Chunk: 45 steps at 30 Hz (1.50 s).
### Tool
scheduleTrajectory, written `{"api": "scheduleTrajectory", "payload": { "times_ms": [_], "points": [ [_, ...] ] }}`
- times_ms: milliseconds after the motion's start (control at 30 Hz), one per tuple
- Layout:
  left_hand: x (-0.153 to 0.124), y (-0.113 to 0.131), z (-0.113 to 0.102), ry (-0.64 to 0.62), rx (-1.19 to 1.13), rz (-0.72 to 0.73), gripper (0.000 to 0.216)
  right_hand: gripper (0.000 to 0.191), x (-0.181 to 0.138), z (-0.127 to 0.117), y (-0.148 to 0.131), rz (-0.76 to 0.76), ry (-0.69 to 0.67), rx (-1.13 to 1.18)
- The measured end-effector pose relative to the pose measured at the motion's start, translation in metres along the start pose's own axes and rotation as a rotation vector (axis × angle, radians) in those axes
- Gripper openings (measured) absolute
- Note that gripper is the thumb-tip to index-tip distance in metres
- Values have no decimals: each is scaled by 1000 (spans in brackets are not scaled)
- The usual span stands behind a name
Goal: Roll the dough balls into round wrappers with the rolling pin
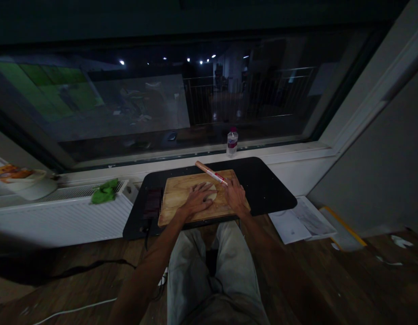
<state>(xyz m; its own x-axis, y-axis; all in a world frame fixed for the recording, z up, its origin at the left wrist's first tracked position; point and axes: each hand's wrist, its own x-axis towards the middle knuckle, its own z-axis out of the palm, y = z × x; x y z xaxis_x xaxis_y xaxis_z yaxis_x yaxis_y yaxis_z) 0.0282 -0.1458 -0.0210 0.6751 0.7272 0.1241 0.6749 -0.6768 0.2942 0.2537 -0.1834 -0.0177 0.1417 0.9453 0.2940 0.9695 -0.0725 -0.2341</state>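
Note:
A wooden cutting board (176,198) lies on a small black table. On it is a flat, pale round of dough (212,195). My left hand (198,198) lies flat over the left part of the dough, fingers spread. My right hand (235,195), at the board's right side, has its fingers closed around the near end of a rolling pin (209,171). The pin slants up and left past the board's far edge, with a red and white label near my fingers. Its gripped end is hidden by the hand.
The black table (273,194) stands against the window sill, where a water bottle (232,143) stands. To the left are a white radiator (76,221) with a green cloth (105,191) and a white bowl (34,186). A flat white box (296,221) lies on the floor at right.

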Motion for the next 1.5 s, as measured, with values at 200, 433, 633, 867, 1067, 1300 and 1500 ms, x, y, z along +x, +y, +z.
{"api": "scheduleTrajectory", "payload": {
  "times_ms": [200, 433, 633, 867, 1067, 1300, 1500],
  "points": [
    [0, 1, 5, 22, 22, 3, 51, 40, -1, -4, -1, -7, -22, -1],
    [-1, 1, 7, 52, 25, 6, 47, 40, -2, -10, -3, 6, -54, 18],
    [1, 1, 8, 58, 31, -9, 45, 40, -3, -9, -3, -4, -45, -7],
    [0, 2, 11, 79, 35, -12, 46, 43, -4, -10, -2, -16, -62, -17],
    [-1, 2, 9, 66, 13, -18, 46, 40, -4, -11, -3, -20, -59, -14],
    [1, 0, 12, 91, -22, -24, 44, 40, -4, -6, 0, -49, -38, 15],
    [3, -4, 10, 80, -66, -30, 44, 38, -4, -8, -1, -34, -41, 15]
  ]
}}
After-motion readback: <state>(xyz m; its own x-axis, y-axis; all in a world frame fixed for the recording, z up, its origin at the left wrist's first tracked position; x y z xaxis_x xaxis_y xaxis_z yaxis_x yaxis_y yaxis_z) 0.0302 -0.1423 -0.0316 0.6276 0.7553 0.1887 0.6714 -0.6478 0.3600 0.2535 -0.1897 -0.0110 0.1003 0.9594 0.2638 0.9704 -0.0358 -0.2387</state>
